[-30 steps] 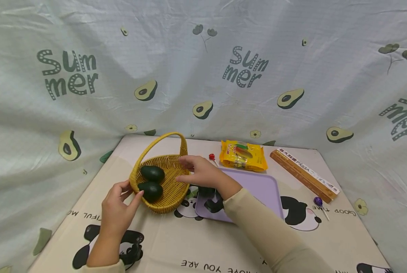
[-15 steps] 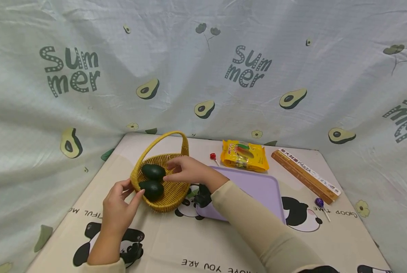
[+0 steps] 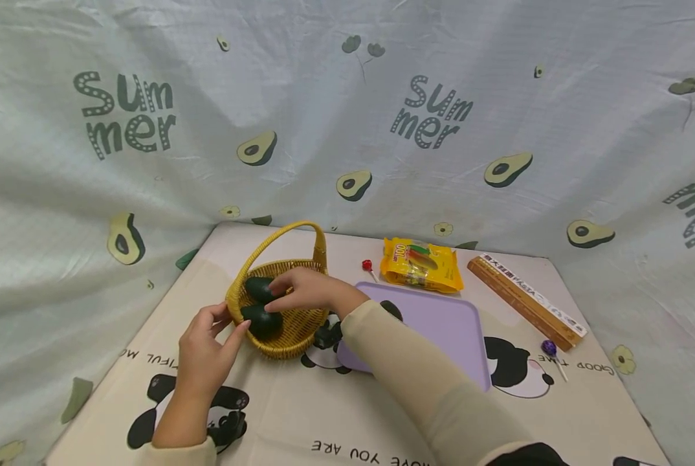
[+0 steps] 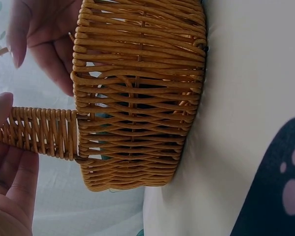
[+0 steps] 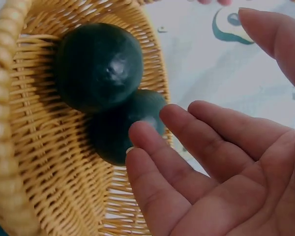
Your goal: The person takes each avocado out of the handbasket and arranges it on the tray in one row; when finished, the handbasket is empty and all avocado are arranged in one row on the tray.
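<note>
A yellow wicker basket (image 3: 301, 333) with a tall handle stands on the table at left of centre. Two dark green avocados (image 3: 263, 321) lie side by side in it. At the basket's left, my left hand (image 3: 202, 349) pinches the foot of the handle (image 4: 44, 132) between thumb and fingers. My right hand (image 3: 307, 290) hovers over the basket, its fingers extended and spread from the thumb. In the right wrist view its fingertips (image 5: 142, 135) overlap the farther avocado (image 5: 128, 128), and nothing lies in the palm. From the head, this hand partly hides that avocado.
A lilac tray (image 3: 441, 330) lies right of the basket, partly under my right sleeve. Behind it are a yellow snack bag (image 3: 422, 265) and a red lollipop (image 3: 367, 265). Farther right sit a long pasta box (image 3: 525, 301) and a purple lollipop (image 3: 549, 347). A printed curtain stands behind.
My right hand has moved left, from the basket's right rim to over the avocados. My left hand keeps its hold on the handle. The head view has shifted slightly.
</note>
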A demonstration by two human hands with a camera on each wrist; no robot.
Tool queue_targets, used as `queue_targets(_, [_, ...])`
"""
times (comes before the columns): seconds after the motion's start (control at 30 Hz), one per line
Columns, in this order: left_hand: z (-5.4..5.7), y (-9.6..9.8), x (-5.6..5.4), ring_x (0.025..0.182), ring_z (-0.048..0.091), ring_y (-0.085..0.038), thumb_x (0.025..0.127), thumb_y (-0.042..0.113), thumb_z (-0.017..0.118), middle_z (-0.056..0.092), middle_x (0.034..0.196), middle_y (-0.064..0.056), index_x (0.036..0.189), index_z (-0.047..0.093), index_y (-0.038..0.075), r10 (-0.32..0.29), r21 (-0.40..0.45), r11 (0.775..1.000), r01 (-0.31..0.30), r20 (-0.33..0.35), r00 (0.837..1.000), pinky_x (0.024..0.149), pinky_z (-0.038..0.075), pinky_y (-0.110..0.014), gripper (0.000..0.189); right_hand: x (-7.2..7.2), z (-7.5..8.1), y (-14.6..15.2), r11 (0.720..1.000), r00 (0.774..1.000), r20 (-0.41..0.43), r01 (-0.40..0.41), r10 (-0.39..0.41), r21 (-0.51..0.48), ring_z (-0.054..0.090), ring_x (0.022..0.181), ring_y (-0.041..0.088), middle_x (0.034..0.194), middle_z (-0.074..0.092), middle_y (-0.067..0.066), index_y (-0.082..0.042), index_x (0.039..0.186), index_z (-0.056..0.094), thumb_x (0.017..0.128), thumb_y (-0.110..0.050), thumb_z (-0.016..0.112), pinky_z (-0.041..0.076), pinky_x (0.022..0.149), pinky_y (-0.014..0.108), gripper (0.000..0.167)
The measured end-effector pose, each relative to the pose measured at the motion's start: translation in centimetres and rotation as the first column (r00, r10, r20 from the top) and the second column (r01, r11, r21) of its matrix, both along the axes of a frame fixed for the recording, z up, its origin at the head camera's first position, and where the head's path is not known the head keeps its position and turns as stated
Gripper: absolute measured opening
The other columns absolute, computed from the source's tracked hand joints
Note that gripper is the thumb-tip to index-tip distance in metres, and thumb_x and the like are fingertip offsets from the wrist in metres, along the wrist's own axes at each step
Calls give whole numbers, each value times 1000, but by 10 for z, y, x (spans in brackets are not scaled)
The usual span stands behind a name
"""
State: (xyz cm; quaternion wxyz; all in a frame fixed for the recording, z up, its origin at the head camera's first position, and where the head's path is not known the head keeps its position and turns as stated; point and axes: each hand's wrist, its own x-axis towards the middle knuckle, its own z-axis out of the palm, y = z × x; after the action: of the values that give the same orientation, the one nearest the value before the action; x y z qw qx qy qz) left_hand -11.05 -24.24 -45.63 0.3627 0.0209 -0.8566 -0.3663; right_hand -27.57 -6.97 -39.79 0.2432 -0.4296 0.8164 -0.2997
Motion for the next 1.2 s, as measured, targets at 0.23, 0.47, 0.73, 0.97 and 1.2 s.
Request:
queue_targets(0.23, [0, -1, 0, 108, 71, -37, 80, -3, 85, 67, 115, -20, 122, 59, -8, -13, 2, 1000, 13, -9, 1000, 95, 45, -2, 49, -1, -5, -13, 1000, 999, 33, -12, 11, 25, 62, 120, 10, 134, 68, 0, -7, 142, 60, 92, -47, 73, 54, 105, 26, 66])
queue_targets(0.47, [1, -2, 0, 108, 71, -38, 80, -4, 84, 67, 115, -20, 121, 58, -9, -21, 1, 1000, 21, -11, 1000, 95, 43, 0, 49, -2, -12, -23, 999, 1000, 17, -7, 6, 42, 61, 117, 8, 131, 68, 0, -7, 140, 62, 93, -48, 72, 55, 103, 24, 64])
queue_targets(0.73, [0, -2, 0, 109, 71, -37, 80, -4, 84, 66, 115, -20, 121, 58, -8, -19, -2, 1000, 19, -4, 1000, 95, 45, -3, 49, -1, -15, -32, 996, 999, 47, 6, -10, 89, 59, 123, 11, 136, 66, -2, -11, 141, 62, 92, -49, 72, 53, 106, 28, 63])
queue_targets(0.97, [-2, -3, 0, 110, 71, -36, 82, -1, 84, 67, 116, -18, 122, 59, -6, -6, 4, 1000, 6, 24, 1000, 94, 46, -4, 48, -5, -20, -38, 982, 996, 88, -2, -15, 188, 60, 117, 10, 135, 65, -4, -16, 135, 67, 89, -46, 77, 56, 101, 30, 56])
queue_targets(1.2, [-2, -2, 0, 109, 71, -36, 81, -2, 85, 67, 115, -18, 121, 59, -6, -9, 5, 1000, 9, 12, 1000, 94, 47, -5, 48, -2, -26, -44, 973, 989, 129, 37, -68, 226, 64, 100, 9, 121, 67, -3, -11, 133, 66, 83, -42, 85, 62, 84, 27, 62])
